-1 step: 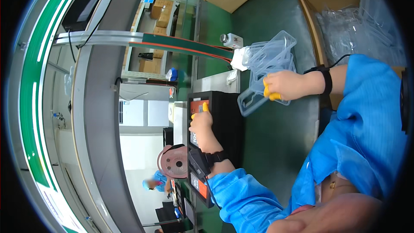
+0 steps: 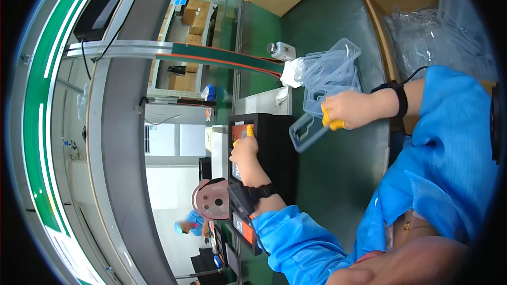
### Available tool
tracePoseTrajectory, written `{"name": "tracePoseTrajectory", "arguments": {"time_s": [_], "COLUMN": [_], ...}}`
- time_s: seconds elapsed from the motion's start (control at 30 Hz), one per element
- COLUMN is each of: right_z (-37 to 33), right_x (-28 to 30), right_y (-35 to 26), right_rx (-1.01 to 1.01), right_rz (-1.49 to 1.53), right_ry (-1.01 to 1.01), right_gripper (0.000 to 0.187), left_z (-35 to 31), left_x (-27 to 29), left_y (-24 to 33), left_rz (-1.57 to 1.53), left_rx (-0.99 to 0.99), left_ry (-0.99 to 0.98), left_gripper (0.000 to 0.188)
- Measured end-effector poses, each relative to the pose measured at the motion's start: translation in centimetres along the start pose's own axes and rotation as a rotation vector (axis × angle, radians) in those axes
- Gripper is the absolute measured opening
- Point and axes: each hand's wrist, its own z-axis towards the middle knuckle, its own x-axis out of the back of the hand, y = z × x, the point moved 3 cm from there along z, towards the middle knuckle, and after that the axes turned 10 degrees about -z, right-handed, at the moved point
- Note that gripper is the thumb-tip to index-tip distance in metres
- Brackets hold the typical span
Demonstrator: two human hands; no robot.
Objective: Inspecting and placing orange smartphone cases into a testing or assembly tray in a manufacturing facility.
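Note:
My right hand (image 2: 346,110), with yellow covers on its fingertips, grips a clear plastic cover (image 2: 302,143). This cover is rectangular, with a raised rim and a window-like middle. Behind the hand lies a loose pile of similar clear covers (image 2: 330,68). On a black box (image 2: 277,153) with orange and white labels rests my left hand (image 2: 247,150), its yellow-covered fingers bent over the labelled side near one end. The held cover hangs just beside that box, apart from it. Under my left wrist, part of the box is hidden.
A cardboard carton (image 2: 377,21) full of clear plastic pieces stands at the upper right. Near the pile are a small white bottle (image 2: 282,50) and a crumpled white cloth (image 2: 291,73). A round reddish disc (image 2: 211,199) is beside the box. Farther off, a person (image 2: 194,224) in blue sits.
My right hand has moved slightly down in the picture, and the gripped cover has shifted and tilted with it. My left hand remains on the black box.

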Motion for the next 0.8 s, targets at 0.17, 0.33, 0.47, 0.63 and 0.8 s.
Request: {"name": "tracePoseTrajectory", "arguments": {"time_s": [0.17, 0.33, 0.47, 0.63, 0.8], "right_z": [-0.2, -1.4, -1.9, -2.5, -0.1], "right_x": [-3.8, -4.5, -4.0, -2.3, -1.1], "right_y": [-3.0, -4.5, -5.0, -4.4, -5.0], "right_rx": [0.202, 0.149, 0.033, -0.106, -0.177], "right_rz": [0.087, 0.160, 0.241, 0.308, 0.567], "right_ry": [-0.293, -0.339, -0.298, -0.214, 0.010], "right_gripper": [0.016, 0.022, 0.029, 0.037, 0.051], "left_z": [4.9, 6.7, 7.2, 1.0, -16.1], "left_x": [-1.8, -1.8, -1.8, -2.2, -5.7], "left_y": [-0.9, -1.7, -4.0, -5.8, -3.7], "left_rz": [0.045, -0.351, -1.250, -2.113, -2.088], "left_rx": [-0.002, 0.054, 0.154, 0.051, -0.399], "left_ry": [-0.016, 0.124, 0.196, 0.163, 0.219], "left_gripper": [0.044, 0.040, 0.037, 0.030, 0.032]}}
